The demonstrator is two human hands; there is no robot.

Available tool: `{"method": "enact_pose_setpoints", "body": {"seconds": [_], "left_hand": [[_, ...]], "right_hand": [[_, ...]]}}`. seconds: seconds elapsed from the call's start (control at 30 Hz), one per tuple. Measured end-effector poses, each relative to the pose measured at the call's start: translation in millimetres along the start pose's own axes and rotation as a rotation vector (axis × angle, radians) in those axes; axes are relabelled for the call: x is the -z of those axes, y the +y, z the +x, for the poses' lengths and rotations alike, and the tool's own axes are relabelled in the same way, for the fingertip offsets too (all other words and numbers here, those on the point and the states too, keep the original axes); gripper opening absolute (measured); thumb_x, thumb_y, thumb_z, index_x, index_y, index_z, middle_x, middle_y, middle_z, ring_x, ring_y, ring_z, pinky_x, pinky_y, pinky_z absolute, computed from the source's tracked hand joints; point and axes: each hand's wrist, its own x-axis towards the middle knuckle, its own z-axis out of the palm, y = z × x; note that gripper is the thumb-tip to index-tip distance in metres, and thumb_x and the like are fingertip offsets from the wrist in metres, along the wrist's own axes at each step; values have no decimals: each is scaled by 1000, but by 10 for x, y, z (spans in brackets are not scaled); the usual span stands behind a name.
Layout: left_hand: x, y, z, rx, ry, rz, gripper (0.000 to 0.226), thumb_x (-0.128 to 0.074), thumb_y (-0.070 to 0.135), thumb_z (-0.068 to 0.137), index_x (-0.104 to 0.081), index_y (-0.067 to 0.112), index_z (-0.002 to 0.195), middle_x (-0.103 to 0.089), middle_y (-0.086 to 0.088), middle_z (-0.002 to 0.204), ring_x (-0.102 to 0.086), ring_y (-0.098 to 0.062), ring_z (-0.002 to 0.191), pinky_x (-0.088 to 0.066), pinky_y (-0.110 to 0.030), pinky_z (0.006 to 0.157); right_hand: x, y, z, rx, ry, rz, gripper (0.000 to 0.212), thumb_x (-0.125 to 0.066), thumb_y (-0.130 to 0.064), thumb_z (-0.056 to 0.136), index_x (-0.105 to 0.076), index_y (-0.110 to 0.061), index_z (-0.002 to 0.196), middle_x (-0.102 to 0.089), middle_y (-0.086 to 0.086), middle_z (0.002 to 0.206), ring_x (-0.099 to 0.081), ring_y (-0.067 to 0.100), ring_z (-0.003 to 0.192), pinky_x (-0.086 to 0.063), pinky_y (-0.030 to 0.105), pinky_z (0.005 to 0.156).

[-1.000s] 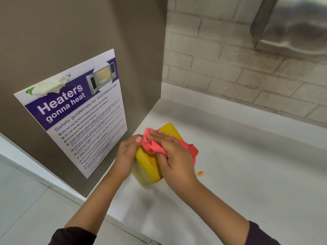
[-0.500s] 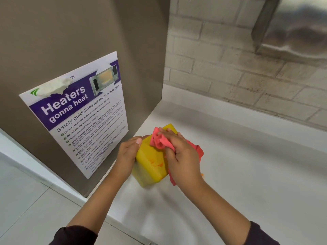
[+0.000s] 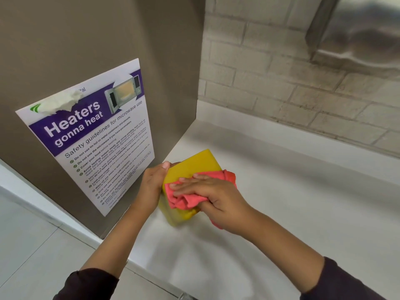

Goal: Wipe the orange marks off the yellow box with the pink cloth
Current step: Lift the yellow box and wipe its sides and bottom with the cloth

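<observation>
The yellow box stands tilted on the white counter, close to the brown side panel. My left hand grips the box's left side, thumb on its top edge. My right hand presses the bunched pink cloth flat against the box's near face, fingers spread across the cloth. The cloth hides that face, so no orange marks show on the box now.
A brown panel with a microwave safety poster rises just left of the box. A brick wall runs behind the counter, with a steel dispenser at upper right. The counter's front edge drops to a tiled floor.
My right hand has slid the pink cloth down from the box's top onto its near face, covering the orange marks seen half a second ago. The left hand stays on the box.
</observation>
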Motion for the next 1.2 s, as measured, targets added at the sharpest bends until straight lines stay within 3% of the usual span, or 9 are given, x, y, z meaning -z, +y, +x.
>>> {"method": "enact_pose_setpoints", "body": {"seconds": [0.23, 0.4, 0.57, 0.8, 0.9, 0.97, 1.03, 1.13, 1.2], "left_hand": [[33, -20, 34, 13, 10, 49, 63, -29, 14, 99, -74, 48, 71, -71, 26, 65, -66, 12, 68, -45, -1, 58], [84, -21, 50, 8, -38, 71, 38, -39, 45, 86, -76, 40, 81, -75, 18, 76, -69, 5, 75, -49, -7, 64], [116, -51, 80, 23, -65, 81, 39, -39, 50, 83, -76, 37, 86, -76, 15, 79, -69, 2, 77, -50, -9, 66], [112, -72, 78, 25, -46, 101, 37, -40, 51, 82, -75, 42, 84, -75, 19, 77, -69, 5, 76, -49, -7, 63], [109, -82, 83, 31, -35, 107, 37, -40, 52, 79, -75, 43, 81, -74, 20, 74, -68, 6, 74, -49, -7, 63], [133, -104, 96, 40, -23, 98, 41, -41, 55, 78, -76, 33, 77, -74, 13, 71, -67, 1, 69, -51, -12, 64], [159, -123, 106, 59, -1, 94, 45, -44, 58, 76, -68, 21, 65, -64, 5, 60, -58, -8, 59, -49, -20, 59], [171, -124, 101, 85, 35, 82, 38, -45, 58, 74, -39, 28, 51, -39, 10, 48, -36, -6, 46, -34, -20, 47], [176, -156, 100, 85, 49, 95, 38, -44, 57, 73, -32, 29, 50, -33, 11, 47, -30, -7, 46, -30, -21, 46]], "right_hand": [[83, 34, -73, 63, -65, 12, 49, -38, -4, 72, -67, -11, 111, -66, 0, 120, -53, 8, 120, -33, 25, 107], [127, 65, -54, 90, -135, 35, 49, -36, -10, 72, -68, -11, 110, -67, 0, 118, -54, 8, 118, -34, 28, 107], [196, 110, -34, 119, -227, 71, 44, -38, -10, 75, -68, -7, 106, -68, 3, 116, -55, 12, 118, -33, 34, 108], [262, 154, -54, 159, -331, 81, 50, -31, -7, 71, -67, -6, 106, -67, 6, 117, -48, 16, 126, -21, 28, 115], [273, 176, -61, 203, -366, 57, 46, -35, 5, 71, -68, -4, 102, -68, 9, 114, -45, 19, 129, -17, 30, 117], [278, 208, -81, 267, -376, -16, 43, -40, 12, 70, -69, -4, 99, -70, 10, 108, -45, 20, 129, -15, 33, 117], [293, 270, -125, 300, -350, -63, 42, -45, 17, 71, -69, -3, 99, -70, 10, 109, -42, 20, 132, -13, 35, 118], [319, 383, -215, 278, -254, -66, 45, -47, 22, 73, -68, -4, 103, -68, 7, 114, -35, 18, 136, -11, 39, 118], [334, 463, -266, 236, -187, -53, 46, -41, 18, 74, -68, -5, 104, -67, 5, 116, -33, 18, 137, -9, 40, 118]]}}
